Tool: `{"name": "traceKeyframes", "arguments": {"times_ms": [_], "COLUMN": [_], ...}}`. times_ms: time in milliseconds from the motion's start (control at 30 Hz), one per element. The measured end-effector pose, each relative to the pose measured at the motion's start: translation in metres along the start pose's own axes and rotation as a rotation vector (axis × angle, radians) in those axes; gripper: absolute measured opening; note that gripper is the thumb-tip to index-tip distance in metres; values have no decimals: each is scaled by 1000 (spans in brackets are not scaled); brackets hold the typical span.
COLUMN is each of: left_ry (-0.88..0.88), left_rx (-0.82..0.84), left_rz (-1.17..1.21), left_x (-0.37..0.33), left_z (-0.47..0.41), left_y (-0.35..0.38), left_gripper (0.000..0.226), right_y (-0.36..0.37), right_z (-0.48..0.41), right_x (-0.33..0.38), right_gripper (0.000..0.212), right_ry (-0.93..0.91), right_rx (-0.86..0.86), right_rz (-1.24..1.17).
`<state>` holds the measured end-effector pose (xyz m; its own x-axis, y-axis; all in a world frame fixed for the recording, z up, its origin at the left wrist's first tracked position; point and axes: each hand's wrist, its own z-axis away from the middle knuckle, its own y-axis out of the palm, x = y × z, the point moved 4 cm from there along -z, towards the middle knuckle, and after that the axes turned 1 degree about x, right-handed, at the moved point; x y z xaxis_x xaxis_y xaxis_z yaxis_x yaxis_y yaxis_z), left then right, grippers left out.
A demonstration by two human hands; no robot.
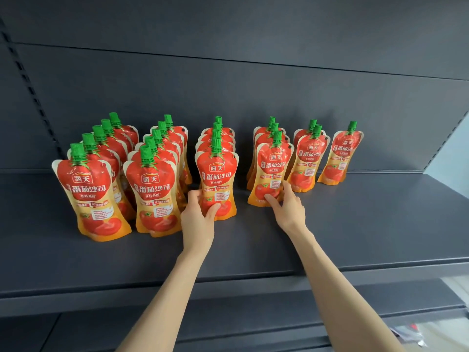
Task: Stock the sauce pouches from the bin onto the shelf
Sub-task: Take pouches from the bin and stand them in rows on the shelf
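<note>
Red and orange tomato sauce pouches with green caps stand upright in several rows on the dark grey shelf (355,224). My left hand (198,217) grips the lower part of the front pouch of the middle row (217,171), thumb across its front. My right hand (288,207) holds the base of the front pouch of the fourth row (272,168), thumb and fingers on either side. Both pouches stand on the shelf. The bin is out of view.
Two longer rows of pouches (96,189) fill the left part of the shelf. A pair (308,161) and a single pouch (341,156) stand to the right. The shelf's back panel (253,85) rises behind them. A lower shelf edge (228,313) runs below.
</note>
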<state>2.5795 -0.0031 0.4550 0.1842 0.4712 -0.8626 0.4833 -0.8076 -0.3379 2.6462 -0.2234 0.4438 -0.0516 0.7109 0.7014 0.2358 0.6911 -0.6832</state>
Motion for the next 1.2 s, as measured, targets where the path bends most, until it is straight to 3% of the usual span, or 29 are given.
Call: {"name": "traceKeyframes", "arguments": {"times_ms": [533, 700, 800, 1033, 1200], "left_ry": [-45, -100, -101, 130, 281], "left_rx": [40, 129, 154, 263, 346], "left_rz": [-122, -206, -239, -163, -72], "left_x": [-6, -6, -7, -36, -74], "left_z": [2, 15, 31, 77, 124], "left_y": [0, 1, -2, 2, 30], "left_gripper": [39, 59, 58, 25, 17], "right_y": [4, -8, -20, -61, -109], "right_z": [-2, 15, 37, 103, 166], "right_x": [-1, 2, 1, -11, -48], "right_gripper": [63, 55, 40, 22, 18], "right_ry": [67, 99, 53, -48, -38], "right_rx": [25, -18, -64, -159, -265], "right_rz": [156, -46, -81, -116, -80]}}
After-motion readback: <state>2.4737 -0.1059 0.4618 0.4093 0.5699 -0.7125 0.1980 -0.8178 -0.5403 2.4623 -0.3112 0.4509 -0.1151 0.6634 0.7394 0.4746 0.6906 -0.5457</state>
